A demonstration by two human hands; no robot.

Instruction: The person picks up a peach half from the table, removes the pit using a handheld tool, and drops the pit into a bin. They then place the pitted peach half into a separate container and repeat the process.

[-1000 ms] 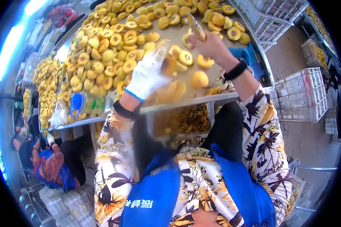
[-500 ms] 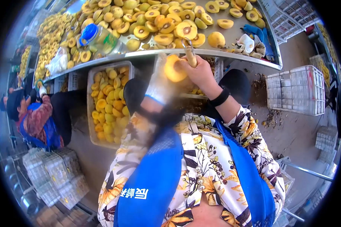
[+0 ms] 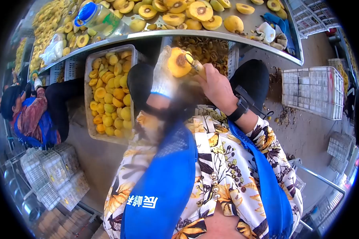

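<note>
Just short of the near edge of the table, between the person's knees, a halved yellow fruit sits in the grip of the gloved left hand, its cut face and brown centre turned up toward the viewer. The bare right hand is clenched round the pale handle of a loop-ended tool. The governing relation is that of tool to fruit: the tool's long axis slants from the right fist up and leftward in the view, so that the fruit lies at its looped end, which overlaps the right part of the cut face; whether metal and flesh touch cannot be told. The left hand, holding the fruit, is the nearer; the right lies just beside it. Left of the knees, a tub holds more yellow fruit
</note>
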